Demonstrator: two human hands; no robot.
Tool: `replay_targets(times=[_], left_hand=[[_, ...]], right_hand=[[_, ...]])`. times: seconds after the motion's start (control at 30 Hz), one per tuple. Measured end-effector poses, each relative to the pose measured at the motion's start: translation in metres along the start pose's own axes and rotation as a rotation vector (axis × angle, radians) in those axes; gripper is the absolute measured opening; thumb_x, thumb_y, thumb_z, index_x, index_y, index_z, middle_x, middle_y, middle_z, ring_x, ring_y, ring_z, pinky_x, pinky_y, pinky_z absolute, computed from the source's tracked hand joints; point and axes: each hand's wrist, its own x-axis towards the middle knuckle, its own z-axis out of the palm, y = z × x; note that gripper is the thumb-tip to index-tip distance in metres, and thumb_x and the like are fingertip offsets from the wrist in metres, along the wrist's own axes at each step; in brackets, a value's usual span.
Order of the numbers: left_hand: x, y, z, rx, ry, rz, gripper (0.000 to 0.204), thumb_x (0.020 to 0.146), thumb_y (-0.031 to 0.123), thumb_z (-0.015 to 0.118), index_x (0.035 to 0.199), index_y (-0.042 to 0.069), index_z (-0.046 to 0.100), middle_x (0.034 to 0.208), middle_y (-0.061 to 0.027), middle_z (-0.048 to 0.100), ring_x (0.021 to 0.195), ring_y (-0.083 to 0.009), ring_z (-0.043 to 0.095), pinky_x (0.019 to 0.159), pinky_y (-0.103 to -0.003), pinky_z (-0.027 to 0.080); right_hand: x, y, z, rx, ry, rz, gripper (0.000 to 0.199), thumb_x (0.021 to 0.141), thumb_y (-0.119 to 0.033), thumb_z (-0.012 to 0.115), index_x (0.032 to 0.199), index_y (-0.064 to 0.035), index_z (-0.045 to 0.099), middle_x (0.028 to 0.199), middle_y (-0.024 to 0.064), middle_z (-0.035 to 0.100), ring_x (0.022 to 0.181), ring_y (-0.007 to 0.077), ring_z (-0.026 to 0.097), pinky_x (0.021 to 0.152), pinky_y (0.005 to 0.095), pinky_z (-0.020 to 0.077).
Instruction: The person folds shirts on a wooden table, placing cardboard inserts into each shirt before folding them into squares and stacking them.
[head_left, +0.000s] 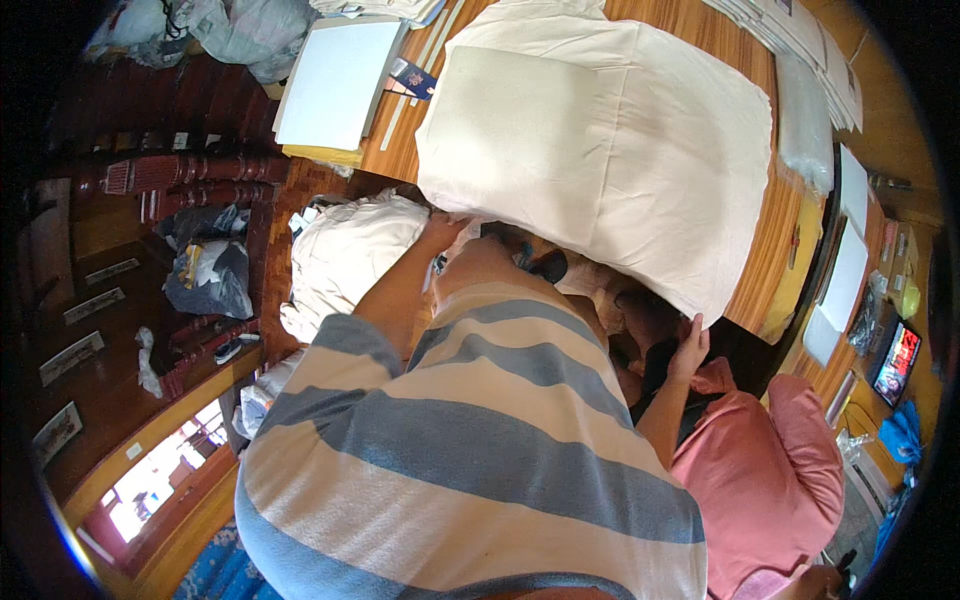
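At the table's near edge, we grip a cream cover (600, 140).
Our left hand (443, 228) and right hand (690, 350) clamp fingers on its hem.

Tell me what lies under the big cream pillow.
The cream pillow rests on a wooden table; its near edge overhangs. The left hand and right hand grip that edge. The tabletop beneath is covered, so anything there cannot be seen.

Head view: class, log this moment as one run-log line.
left hand: on near edge of large cream fabric pillowcase | right hand: at its right corner | support: brown wooden table
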Motion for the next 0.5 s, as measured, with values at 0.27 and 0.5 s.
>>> replay_targets(times=[0.27, 0.5], left_hand=[[-0.109, 0.083, -0.146, -0.59, -0.022, 0.187, 0.031, 0.106, 0.032, 0.07, 0.115, 0.003, 0.077, 0.093, 0.0031, 0.073, 0.085, -0.0038, 0.062, 0.078, -0.024, 0.051], [0.034, 0.217, -0.212, -0.231, 0.053, 0.233, 0.041, 0.105, 0.042, 0.069, 0.106, 0.001, 0.073, 0.094, -0.0049, 0.073, 0.083, -0.0166, 0.065, 0.076, -0.034, 0.052]], right_hand=[[0.006, -0.091, 0.034, 0.383, -0.023, -0.091, 0.032, 0.112, -0.034, 0.058, 0.095, -0.0084, 0.067, 0.073, 0.0024, 0.063, 0.068, 0.0149, 0.061, 0.064, 0.0295, 0.0522], [0.11, -0.153, 0.114, 0.182, 0.001, -0.061, 0.057, 0.113, -0.046, 0.051, 0.139, 0.005, 0.054, 0.129, 0.0202, 0.072, 0.11, 0.0295, 0.074, 0.087, 0.036, 0.0623]])
